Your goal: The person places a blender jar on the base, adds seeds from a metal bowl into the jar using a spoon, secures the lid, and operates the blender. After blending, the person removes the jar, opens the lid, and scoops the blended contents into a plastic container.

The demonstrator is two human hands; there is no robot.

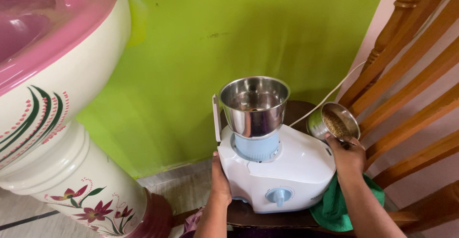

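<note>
A person's left hand (pixel 220 183) lies flat against the left side of a white mixer base (pixel 282 171), fingers extended and closed around nothing, bracing it on a dark round surface (pixel 248 215). The right hand (pixel 348 155) has its grip closed on a small steel cup (pixel 334 122), held just beside the base's right shoulder and tilted toward the camera so the brownish grain inside shows. An open steel jar (pixel 254 105) sits upright on the base's pale blue coupling, its lid off; its inside looks nearly bare, though reflections make that hard to judge. A white cord (pixel 325 98) runs behind the cup toward a wooden chair (pixel 411 75). A green cloth (pixel 334 204) lies under the right wrist. A pink-rimmed floral washbasin (pixel 57 99) stands at left before a green wall (pixel 229 27).

Judged from this view, handling the cup well means keeping it level until its lip is above the jar's mouth, clearing the cord, and holding the base steady throughout.
</note>
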